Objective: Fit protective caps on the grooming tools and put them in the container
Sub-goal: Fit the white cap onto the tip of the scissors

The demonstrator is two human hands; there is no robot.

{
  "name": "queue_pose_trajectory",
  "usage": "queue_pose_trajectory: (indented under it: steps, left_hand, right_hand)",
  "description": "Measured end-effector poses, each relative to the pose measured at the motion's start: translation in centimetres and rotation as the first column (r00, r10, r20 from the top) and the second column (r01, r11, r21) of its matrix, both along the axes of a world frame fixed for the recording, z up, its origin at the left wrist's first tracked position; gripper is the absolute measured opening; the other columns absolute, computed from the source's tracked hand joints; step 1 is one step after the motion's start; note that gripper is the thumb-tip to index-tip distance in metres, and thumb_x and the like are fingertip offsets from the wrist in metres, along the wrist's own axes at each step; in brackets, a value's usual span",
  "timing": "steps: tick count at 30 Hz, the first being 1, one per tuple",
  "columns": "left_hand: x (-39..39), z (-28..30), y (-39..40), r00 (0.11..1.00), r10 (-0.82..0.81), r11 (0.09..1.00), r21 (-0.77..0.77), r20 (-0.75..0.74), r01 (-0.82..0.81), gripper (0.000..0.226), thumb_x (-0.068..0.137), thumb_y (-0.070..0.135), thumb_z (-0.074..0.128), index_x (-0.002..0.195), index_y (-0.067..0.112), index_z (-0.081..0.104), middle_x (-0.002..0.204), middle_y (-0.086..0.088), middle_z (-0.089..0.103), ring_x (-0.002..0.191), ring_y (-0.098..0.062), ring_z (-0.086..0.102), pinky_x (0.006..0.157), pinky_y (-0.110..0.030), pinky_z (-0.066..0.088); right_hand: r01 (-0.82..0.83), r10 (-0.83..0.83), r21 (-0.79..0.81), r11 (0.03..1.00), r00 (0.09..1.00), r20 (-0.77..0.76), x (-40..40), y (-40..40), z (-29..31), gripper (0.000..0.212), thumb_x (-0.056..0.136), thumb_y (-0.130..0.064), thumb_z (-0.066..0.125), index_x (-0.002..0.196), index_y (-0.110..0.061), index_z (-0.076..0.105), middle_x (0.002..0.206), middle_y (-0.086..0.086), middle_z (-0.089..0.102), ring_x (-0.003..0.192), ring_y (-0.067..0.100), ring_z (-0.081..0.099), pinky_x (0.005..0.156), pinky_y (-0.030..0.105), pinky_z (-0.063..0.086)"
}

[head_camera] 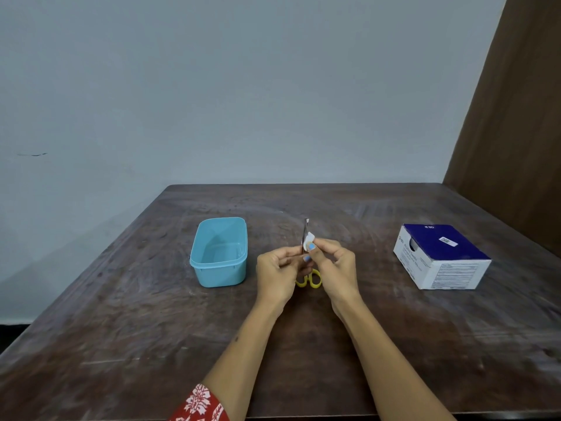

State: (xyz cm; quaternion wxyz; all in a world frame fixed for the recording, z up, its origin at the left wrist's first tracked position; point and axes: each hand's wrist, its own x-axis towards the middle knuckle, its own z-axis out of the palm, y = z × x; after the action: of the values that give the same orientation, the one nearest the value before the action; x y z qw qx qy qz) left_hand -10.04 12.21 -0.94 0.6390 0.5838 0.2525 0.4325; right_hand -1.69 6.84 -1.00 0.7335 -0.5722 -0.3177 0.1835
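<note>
While the left hand (pixel 277 273) grips the scissors (pixel 305 238) w/ blades pointing up and far, the right hand (pixel 334 264) pinches a small white cap (pixel 309 240) against the blade side, below the tip. Yellow handles (pixel 309 279) show btwn the wrists. Step looks like capping, not yet seated; next the cap prob needs lining up w/ the tip and sliding down. Blue container (pixel 218 253) sits just left, on the table (pixel 121 329); white-and-blue box (pixel 440 256) well right.
</note>
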Motion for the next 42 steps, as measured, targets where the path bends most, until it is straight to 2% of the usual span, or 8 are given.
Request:
queue_pose_trajectory:
  steps: [5, 9, 18, 28, 31, 36, 39, 42]
  left_hand:
    - [0.10, -0.05, 0.12, 1.000, 0.014, 1.000, 0.004, -0.025, -0.014, 0.019, 0.082, -0.008, 0.061, 0.099, -0.003, 0.069, 0.080, -0.014, 0.072, 0.068, -0.015, 0.071, 0.063, -0.022, 0.058]
    - [0.02, -0.02, 0.13, 1.000, 0.014, 1.000, 0.006, -0.027, -0.014, 0.018, 0.082, -0.007, 0.062, 0.098, -0.002, 0.069, 0.080, -0.013, 0.072, 0.068, -0.017, 0.071, 0.064, -0.023, 0.058]
    - [-0.13, -0.01, 0.20, 0.995, -0.071, 0.997, -0.007, -0.068, 0.070, 0.017, 0.081, -0.004, 0.065, 0.097, -0.001, 0.070, 0.073, -0.005, 0.074, 0.068, -0.019, 0.071, 0.065, -0.025, 0.059]
    - [-0.24, 0.19, 0.14, 0.994, -0.081, 0.997, -0.017, -0.076, 0.080, 0.017, 0.081, -0.005, 0.065, 0.090, 0.007, 0.072, 0.070, -0.001, 0.074, 0.067, -0.017, 0.072, 0.057, -0.024, 0.057]
    - [-0.19, 0.17, 0.04, 0.989, -0.116, 0.993, -0.017, -0.093, 0.115, 0.018, 0.079, -0.003, 0.067, 0.089, 0.011, 0.072, 0.074, -0.004, 0.075, 0.073, -0.020, 0.073, 0.062, -0.027, 0.059]
    - [-0.41, 0.28, 0.17, 0.992, -0.065, 0.998, 0.002, -0.104, 0.066, 0.024, 0.082, -0.008, 0.061, 0.087, 0.013, 0.073, 0.074, -0.006, 0.075, 0.066, -0.017, 0.071, 0.053, -0.021, 0.053]
    - [-0.30, 0.28, 0.09, 0.989, -0.103, 0.995, -0.003, -0.102, 0.103, 0.020, 0.082, -0.003, 0.063, 0.088, 0.013, 0.073, 0.076, -0.005, 0.075, 0.071, -0.019, 0.072, 0.059, -0.023, 0.056]
    - [-0.16, 0.15, 0.08, 0.990, -0.077, 0.997, 0.023, -0.120, 0.080, 0.012, 0.081, 0.002, 0.068, 0.089, 0.010, 0.073, 0.079, -0.011, 0.075, 0.074, -0.024, 0.072, 0.069, -0.035, 0.060]
  right_hand:
    - [0.048, -0.047, -0.022, 0.999, 0.999, 0.024, 0.37, 0.00, -0.10, 0.022, 0.084, -0.007, 0.067, 0.100, -0.022, 0.067, 0.094, 0.002, 0.067, 0.081, 0.011, 0.066, 0.070, 0.030, 0.056]
    - [0.023, -0.023, -0.014, 1.000, 1.000, -0.004, 0.31, 0.01, 0.00, 0.017, 0.084, -0.007, 0.068, 0.085, -0.023, 0.069, 0.082, 0.003, 0.071, 0.073, 0.013, 0.067, 0.059, 0.025, 0.055]
    - [0.009, -0.008, -0.045, 0.999, 1.000, 0.029, 0.39, -0.17, 0.21, 0.015, 0.089, -0.019, 0.064, 0.102, -0.020, 0.069, 0.090, 0.007, 0.069, 0.060, 0.007, 0.064, 0.051, 0.026, 0.053]
    - [0.056, -0.037, -0.093, 0.994, 0.980, 0.196, 0.20, -0.27, 0.32, 0.009, 0.090, -0.017, 0.061, 0.096, -0.021, 0.065, 0.098, 0.013, 0.065, 0.081, 0.025, 0.066, 0.072, 0.046, 0.057]
    - [0.085, -0.076, -0.045, 0.995, 0.982, 0.170, 0.21, -0.41, 0.43, 0.010, 0.090, -0.018, 0.060, 0.099, -0.019, 0.064, 0.103, 0.015, 0.064, 0.068, 0.017, 0.065, 0.064, 0.042, 0.058]
    - [0.041, -0.013, -0.127, 0.991, 0.977, 0.212, 0.08, -0.25, 0.05, 0.010, 0.089, -0.014, 0.061, 0.096, -0.019, 0.065, 0.102, 0.015, 0.064, 0.087, 0.028, 0.064, 0.071, 0.048, 0.057]
    - [0.093, -0.081, -0.053, 0.994, 0.978, 0.194, 0.10, -0.33, 0.11, 0.010, 0.089, -0.013, 0.060, 0.098, -0.018, 0.064, 0.106, 0.014, 0.063, 0.072, 0.009, 0.065, 0.063, 0.033, 0.058]
    - [0.106, -0.103, -0.012, 0.994, 0.982, 0.159, 0.13, -0.34, 0.01, 0.010, 0.090, -0.012, 0.060, 0.096, -0.020, 0.063, 0.105, 0.014, 0.063, 0.068, 0.009, 0.064, 0.065, 0.031, 0.056]
